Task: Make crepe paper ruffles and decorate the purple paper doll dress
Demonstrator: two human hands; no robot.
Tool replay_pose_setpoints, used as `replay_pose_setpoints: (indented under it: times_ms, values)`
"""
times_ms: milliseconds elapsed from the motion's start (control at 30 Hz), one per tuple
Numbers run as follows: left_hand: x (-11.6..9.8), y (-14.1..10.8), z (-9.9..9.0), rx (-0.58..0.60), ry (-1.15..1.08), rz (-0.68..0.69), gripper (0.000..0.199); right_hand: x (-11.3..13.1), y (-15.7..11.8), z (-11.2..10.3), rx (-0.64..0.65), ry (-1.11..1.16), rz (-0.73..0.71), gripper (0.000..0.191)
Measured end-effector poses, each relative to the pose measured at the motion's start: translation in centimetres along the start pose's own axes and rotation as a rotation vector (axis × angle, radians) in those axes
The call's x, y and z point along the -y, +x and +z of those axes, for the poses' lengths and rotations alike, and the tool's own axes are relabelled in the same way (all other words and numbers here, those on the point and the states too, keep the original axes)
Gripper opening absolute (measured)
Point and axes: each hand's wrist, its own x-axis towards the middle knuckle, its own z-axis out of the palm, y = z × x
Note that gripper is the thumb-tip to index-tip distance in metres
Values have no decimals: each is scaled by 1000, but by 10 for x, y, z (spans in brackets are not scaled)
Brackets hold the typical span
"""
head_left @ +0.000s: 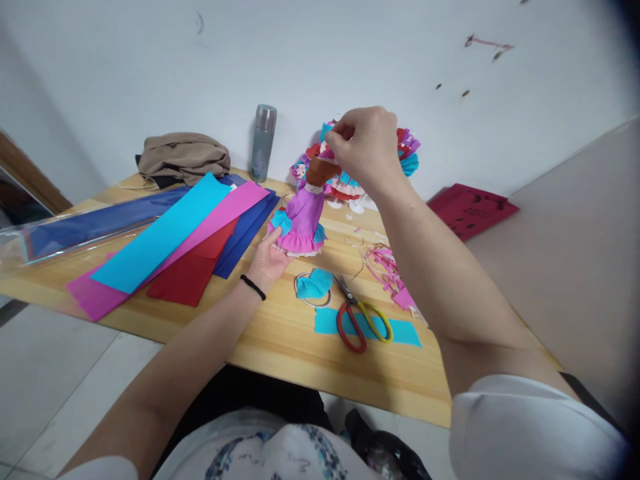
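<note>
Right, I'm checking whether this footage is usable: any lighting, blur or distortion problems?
Head view: dark vignetting at the right, heaviest in the top corner; wide-angle stretching of the right forearm; a soft shadow on the wooden tabletop below the scissors; glare on the clear plastic packaging; fine detail slightly soft throughout.

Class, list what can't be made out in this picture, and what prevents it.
All in the head view:
- What the right hand pinches, if anything: hidden by its own fingers.
- Some left hand fingertips: hidden by the doll's skirt.
- Markings on the red packet: too small and blurred.
- Black bag: cut off by the bottom edge.
</note>
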Motion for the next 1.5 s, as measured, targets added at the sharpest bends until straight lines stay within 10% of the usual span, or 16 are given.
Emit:
replay_pose_setpoints:
  times_ms: [267, 367, 500, 700, 1133, 1333, 1500]
  values:
    - [-1, 2, 0, -55, 5, 13, 25, -20, 1, 1, -59, -13, -255, 23]
    - [-2, 2, 0, -40, -1, 16, 20, -3, -30, -5, -128, -4, -353, 21]
    - [-2, 3, -2, -66, 1, 4, 19, 1, -93, 11, 92, 40, -587, 23]
    - [-1, 3, -6, 75, -2, -29, 21, -29, -146, 47, 284, -56, -457, 25]
    - [3, 7, -1, -37, 6, -1, 28, -32, -148, 53, 367, -153, -352, 25]
    - [4, 5, 1, -21, 21, -16, 35, -35, -154, 55, 194, 102, -376, 22]
    - [5, 6, -3, -39, 7, -22, 26, -36, -125, 30, -231, 279, -267, 17]
